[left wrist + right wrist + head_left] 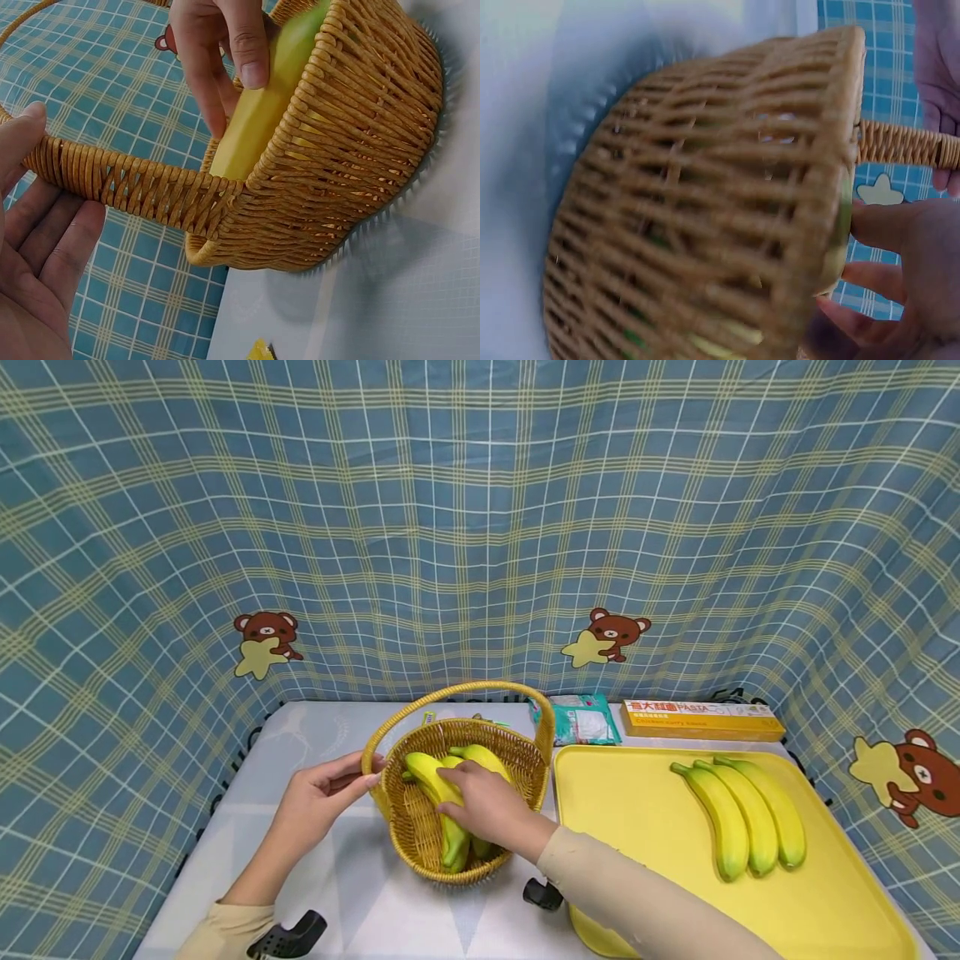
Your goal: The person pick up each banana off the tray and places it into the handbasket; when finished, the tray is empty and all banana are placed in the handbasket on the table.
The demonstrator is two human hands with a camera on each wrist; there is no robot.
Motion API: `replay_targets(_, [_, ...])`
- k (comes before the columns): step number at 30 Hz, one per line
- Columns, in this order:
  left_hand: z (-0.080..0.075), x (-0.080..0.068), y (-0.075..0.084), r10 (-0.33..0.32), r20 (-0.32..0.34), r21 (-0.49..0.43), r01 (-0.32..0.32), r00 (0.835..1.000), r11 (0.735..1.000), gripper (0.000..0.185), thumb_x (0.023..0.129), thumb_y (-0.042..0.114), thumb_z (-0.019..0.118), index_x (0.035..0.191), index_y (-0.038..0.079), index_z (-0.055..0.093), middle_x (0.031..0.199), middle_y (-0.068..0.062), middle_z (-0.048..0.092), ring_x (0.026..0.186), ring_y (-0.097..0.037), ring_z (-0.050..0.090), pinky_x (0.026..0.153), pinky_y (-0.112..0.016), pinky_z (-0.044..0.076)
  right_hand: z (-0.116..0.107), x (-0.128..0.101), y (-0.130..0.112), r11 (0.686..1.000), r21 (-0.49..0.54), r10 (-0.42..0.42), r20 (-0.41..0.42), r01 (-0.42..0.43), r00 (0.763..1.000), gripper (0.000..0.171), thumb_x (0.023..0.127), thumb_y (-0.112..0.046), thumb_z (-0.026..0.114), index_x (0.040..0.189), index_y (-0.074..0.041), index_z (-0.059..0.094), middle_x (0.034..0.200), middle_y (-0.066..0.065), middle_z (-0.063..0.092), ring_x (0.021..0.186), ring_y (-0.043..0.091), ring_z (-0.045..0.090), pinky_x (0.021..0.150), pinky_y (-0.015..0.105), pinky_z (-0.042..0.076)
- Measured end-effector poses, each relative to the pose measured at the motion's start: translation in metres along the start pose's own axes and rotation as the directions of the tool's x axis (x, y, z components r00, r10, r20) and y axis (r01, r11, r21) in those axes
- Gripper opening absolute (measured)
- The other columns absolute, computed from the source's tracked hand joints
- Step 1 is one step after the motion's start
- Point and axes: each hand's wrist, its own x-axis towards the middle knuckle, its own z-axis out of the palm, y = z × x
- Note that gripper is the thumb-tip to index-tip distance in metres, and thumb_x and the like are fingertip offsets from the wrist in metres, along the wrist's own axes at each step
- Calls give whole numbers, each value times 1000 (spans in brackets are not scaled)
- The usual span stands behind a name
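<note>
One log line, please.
left hand: holds golden wicker basket by handle; right hand: touches curved yellow banana inside; yellow rectangular tray: three bananas

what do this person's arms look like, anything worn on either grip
The left sleeve and right sleeve are plain beige. A curved black piece shows beside the left sleeve, and another black piece beside the right. The left grip and right grip wear no gloves.

Left hand (pixel 311 802) with thumb (pixel 21 136) opposite fingers (pixel 69 251), right hand (pixel 487 802) palm down (both forearms (pixel 262 867) angled inward).
</note>
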Motion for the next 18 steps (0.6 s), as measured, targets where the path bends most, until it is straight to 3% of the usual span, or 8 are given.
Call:
replay_targets(9, [-1, 1, 0, 14, 2, 2, -14, 1000, 1000, 34, 98, 20, 71, 129, 5, 70, 117, -7, 74, 104, -8, 71, 87, -22, 58, 7, 0, -6, 1000, 11, -26, 26, 26, 999, 56, 99, -40, 68, 147, -15, 57, 137, 10, 59, 115, 21, 64, 96, 32, 55])
replay_targets(18, [0, 1, 0, 7, -6, 4, -7, 1000, 1000, 35, 98, 19, 71, 129, 3, 70, 116, -9, 74, 104, -6, 70, 87, -21, 58, -6, -23, 12, 996, 83, -10, -57, 15, 998, 47, 103, -38, 62, 146, -21, 58, 137, 6, 59, 118, 23, 62, 94, 41, 56])
